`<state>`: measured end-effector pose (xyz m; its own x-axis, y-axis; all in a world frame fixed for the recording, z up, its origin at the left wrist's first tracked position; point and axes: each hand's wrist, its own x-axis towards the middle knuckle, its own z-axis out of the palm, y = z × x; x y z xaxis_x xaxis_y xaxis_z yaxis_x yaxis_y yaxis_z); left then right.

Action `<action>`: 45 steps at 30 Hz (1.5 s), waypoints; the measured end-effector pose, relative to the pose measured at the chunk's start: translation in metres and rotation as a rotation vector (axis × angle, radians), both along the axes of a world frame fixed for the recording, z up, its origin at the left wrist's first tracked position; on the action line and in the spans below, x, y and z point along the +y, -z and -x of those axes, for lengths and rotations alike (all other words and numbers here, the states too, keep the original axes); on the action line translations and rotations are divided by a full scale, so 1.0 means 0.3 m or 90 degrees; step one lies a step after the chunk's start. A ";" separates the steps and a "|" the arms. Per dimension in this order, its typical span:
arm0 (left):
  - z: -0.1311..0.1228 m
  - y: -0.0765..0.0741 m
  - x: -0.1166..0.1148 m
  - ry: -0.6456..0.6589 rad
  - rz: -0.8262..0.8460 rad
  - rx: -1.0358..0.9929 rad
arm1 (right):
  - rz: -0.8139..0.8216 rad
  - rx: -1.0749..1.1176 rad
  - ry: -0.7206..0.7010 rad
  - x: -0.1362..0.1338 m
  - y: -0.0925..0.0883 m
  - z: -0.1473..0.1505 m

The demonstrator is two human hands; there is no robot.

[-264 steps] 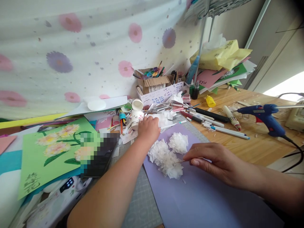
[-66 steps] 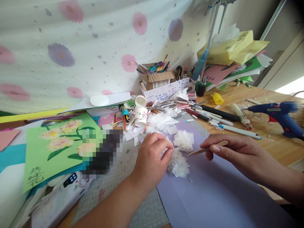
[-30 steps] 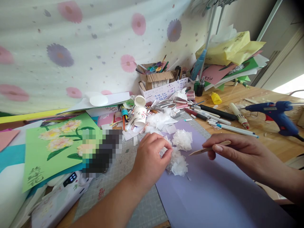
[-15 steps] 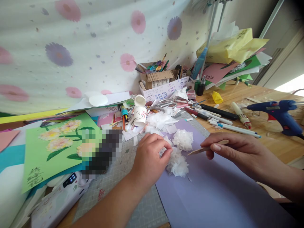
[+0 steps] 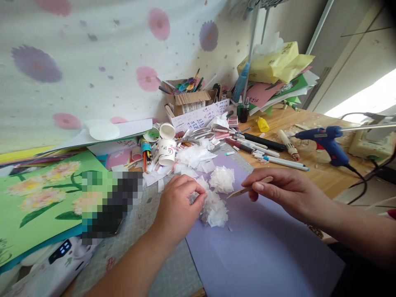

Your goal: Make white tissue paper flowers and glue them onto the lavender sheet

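White tissue-paper flowers (image 5: 215, 211) lie clustered on a sheet of purple paper (image 5: 247, 255). My left hand (image 5: 182, 202) is at the cluster's left side, thumb and forefinger pinched together; what they hold, if anything, is hidden. From the right, my right hand (image 5: 278, 189) grips a thin wooden craft stick (image 5: 249, 188) between thumb and fingers. The stick's tip points left, close to the flowers and apart from them. Behind the left hand is a heap of loose white tissue pieces (image 5: 196, 153).
A blue glue gun (image 5: 329, 140) rests on the right, near several pens (image 5: 281, 161). Paper cups (image 5: 167, 152) and a cardboard box (image 5: 190, 101) stand at the back. A green flower picture (image 5: 46, 198) and a white device (image 5: 55, 268) lie left, beside the grey cutting mat (image 5: 133, 222).
The whole view has shifted, so the scene sits further left and more shows at the right. Both hands keep nearly the same pose relative to the flowers.
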<state>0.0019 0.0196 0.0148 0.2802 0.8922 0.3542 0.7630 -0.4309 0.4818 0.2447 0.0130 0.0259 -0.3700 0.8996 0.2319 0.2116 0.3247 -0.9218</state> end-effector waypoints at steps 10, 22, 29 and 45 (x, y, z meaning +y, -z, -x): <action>0.017 -0.002 0.002 -0.047 -0.086 -0.046 | -0.049 -0.033 -0.009 -0.002 0.017 0.043; 0.005 -0.005 -0.002 -0.014 -0.042 -0.010 | -0.197 -0.098 -0.103 -0.028 0.022 0.061; 0.004 -0.001 0.002 -0.013 -0.038 -0.015 | -0.240 -0.210 -0.157 -0.022 0.044 0.087; 0.001 0.002 -0.004 -0.003 -0.038 -0.025 | -0.338 -0.184 -0.135 -0.032 0.052 0.079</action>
